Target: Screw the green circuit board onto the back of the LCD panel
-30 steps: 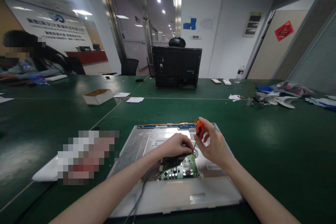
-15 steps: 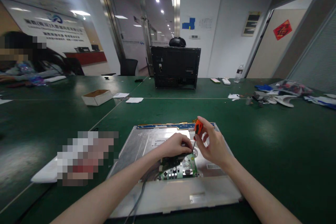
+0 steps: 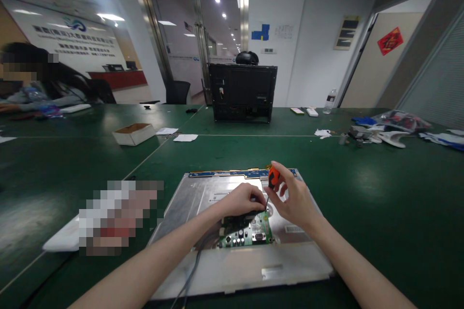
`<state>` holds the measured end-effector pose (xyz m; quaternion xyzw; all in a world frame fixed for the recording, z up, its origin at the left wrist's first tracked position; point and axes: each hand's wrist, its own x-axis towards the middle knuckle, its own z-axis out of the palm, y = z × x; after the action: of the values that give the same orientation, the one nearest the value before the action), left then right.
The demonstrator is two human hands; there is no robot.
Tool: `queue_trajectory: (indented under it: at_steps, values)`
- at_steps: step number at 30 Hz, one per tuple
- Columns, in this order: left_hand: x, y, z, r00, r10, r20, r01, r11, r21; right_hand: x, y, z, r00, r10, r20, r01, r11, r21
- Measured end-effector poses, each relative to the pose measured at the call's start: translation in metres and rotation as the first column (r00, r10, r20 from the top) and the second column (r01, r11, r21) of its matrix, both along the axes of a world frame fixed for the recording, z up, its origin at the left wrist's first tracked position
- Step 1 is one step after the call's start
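Note:
My right hand (image 3: 295,198) is closed on the orange-and-black handle of a screwdriver (image 3: 273,176). The shaft slants down to the upper right corner of a green circuit board (image 3: 250,236). My left hand (image 3: 248,199) is closed right by the screwdriver's tip, thumb and fingers pinched together; whatever they hold is too small or hidden to make out. The board sits on the metal back of a display panel (image 3: 184,207), which lies flat on the table. Part of the board is in shadow under my left hand. A thin blue board (image 3: 224,174) runs along the panel's far edge.
Dark cables (image 3: 194,270) trail off the panel's near left side. To the left lies a white item (image 3: 63,236), partly blurred out. Further off are an open box (image 3: 134,135), an upright black monitor (image 3: 242,91) and assorted parts (image 3: 366,134). A person (image 3: 43,77) sits at far left.
The screwdriver's handle has turned a little in my right fingers, and my index finger and thumb have shifted slightly. My left hand and the panel stay where they were.

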<state>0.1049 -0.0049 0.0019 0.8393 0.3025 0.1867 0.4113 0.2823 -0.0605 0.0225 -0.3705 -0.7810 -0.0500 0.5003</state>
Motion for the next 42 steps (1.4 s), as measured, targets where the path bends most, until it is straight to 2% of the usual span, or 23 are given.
queue_trajectory:
  at_steps: [5, 14, 25, 31, 36, 42]
  values:
    - [-0.0002, -0.0003, 0.0001, 1.000, 0.013, -0.012, -0.013, 1.000, -0.002, -0.0013, -0.0005, 0.0002, 1.000, 0.013, -0.016, -0.013, 1.000, -0.021]
    - [0.0002, 0.0005, 0.0009, 1.000, -0.002, -0.003, 0.002, 1.000, -0.001, -0.0001, 0.0019, -0.0003, 1.000, 0.008, 0.005, -0.008, 0.999, 0.037]
    - [0.0005, -0.0006, 0.0010, 1.000, 0.003, -0.016, -0.003, 1.000, 0.012, -0.0011, -0.0002, 0.0017, 1.000, 0.001, -0.002, -0.001, 1.000, -0.004]
    - [0.0002, 0.0002, -0.0001, 1.000, 0.005, -0.011, -0.005, 1.000, 0.002, -0.0009, 0.0002, 0.0028, 0.999, 0.044, -0.002, -0.044, 0.999, 0.032]
    - [0.0000, 0.0004, -0.0009, 1.000, -0.006, -0.010, 0.007, 1.000, 0.012, -0.0028, -0.0034, 0.0060, 0.999, 0.049, 0.006, -0.049, 0.999, 0.008]
    - [0.0007, -0.0001, -0.0003, 1.000, -0.002, -0.006, 0.002, 1.000, 0.015, -0.0021, -0.0017, 0.0027, 1.000, 0.015, -0.016, -0.015, 1.000, -0.002]
